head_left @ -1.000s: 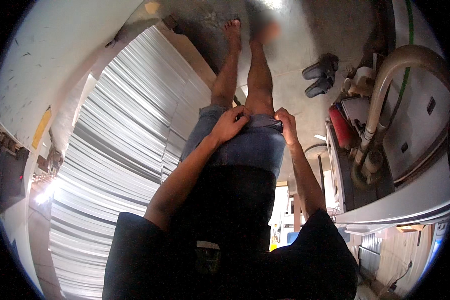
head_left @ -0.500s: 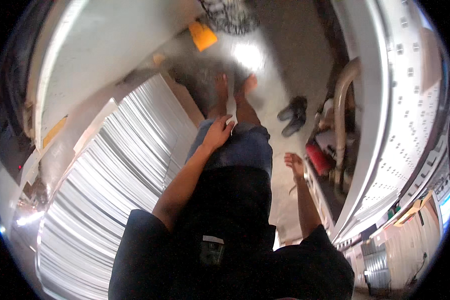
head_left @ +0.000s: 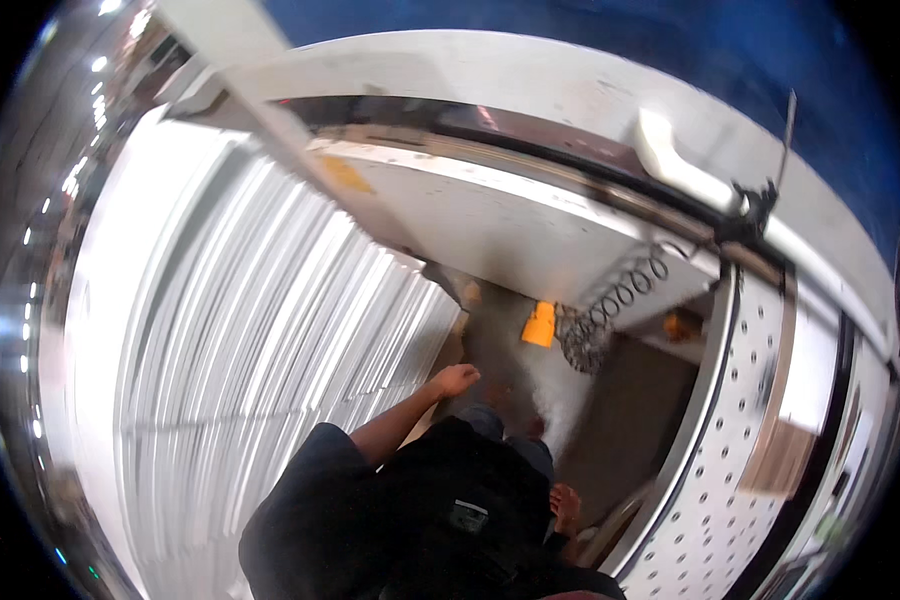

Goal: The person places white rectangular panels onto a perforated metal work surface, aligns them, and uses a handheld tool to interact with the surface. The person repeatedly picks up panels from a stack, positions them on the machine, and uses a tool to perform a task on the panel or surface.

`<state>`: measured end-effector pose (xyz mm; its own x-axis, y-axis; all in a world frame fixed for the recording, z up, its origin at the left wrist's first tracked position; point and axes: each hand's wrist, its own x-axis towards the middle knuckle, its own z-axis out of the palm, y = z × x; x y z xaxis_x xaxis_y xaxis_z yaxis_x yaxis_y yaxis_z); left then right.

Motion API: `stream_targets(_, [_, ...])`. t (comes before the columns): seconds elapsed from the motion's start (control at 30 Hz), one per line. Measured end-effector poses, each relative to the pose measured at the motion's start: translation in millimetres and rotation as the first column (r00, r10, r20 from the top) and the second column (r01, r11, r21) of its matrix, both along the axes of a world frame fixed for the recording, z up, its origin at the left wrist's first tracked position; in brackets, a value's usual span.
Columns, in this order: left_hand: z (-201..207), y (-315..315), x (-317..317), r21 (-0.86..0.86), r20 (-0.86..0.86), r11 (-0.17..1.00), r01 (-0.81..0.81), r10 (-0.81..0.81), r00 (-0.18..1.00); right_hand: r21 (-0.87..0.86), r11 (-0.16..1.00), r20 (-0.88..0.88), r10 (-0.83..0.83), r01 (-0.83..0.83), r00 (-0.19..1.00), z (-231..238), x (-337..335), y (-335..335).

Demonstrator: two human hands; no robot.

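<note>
My left hand (head_left: pixel 457 380) hangs out in front of my body, its fingers loosely bent and nothing seen in them. Close beside it on the left stands a big stack of thin white sheets or panels (head_left: pixel 270 310), their edges toward me. My right hand (head_left: pixel 567 505) is low at my right side, near a white perforated surface (head_left: pixel 705 480). Its fingers are partly spread and hold nothing that I can see. My dark shirt and sleeves fill the lower middle.
A white machine body (head_left: pixel 490 220) with a rail along its top runs across ahead. A coiled black hose (head_left: pixel 585 335) hangs from it beside an orange object (head_left: pixel 540 324) near the floor. A white pipe (head_left: pixel 690 165) crosses the upper right. Ceiling lights show at the far left.
My view has swung up toward the machine ahead, and the stack fills more of the left. My left hand has moved off my thigh toward the stack. The dark shoes have left view.
</note>
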<state>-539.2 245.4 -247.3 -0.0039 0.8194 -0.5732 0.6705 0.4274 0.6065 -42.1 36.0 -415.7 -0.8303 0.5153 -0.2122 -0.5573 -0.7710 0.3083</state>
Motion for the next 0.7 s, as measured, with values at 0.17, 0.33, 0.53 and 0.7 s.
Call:
stream_targets(0.17, [15,-63,9,0.115,0.038,0.971,-0.209,0.206,0.978,0.298,0.880,0.951,-0.240,-0.371,0.196,32,18,81])
stream_targets(0.33, [74,-113,49,0.222,0.090,0.937,-0.272,0.258,0.962,0.231,0.896,0.961,-0.151,-0.379,0.230,71,-5,153])
stream_targets(0.53, [158,-161,46,0.433,0.015,0.740,-0.514,0.565,0.825,0.565,0.397,0.796,-0.492,-0.723,0.351,4,-16,193])
stream_targets(0.7, [218,-202,1,0.783,0.020,0.428,-0.452,0.709,0.705,0.546,0.455,0.836,-0.244,-0.704,0.491,51,-48,251])
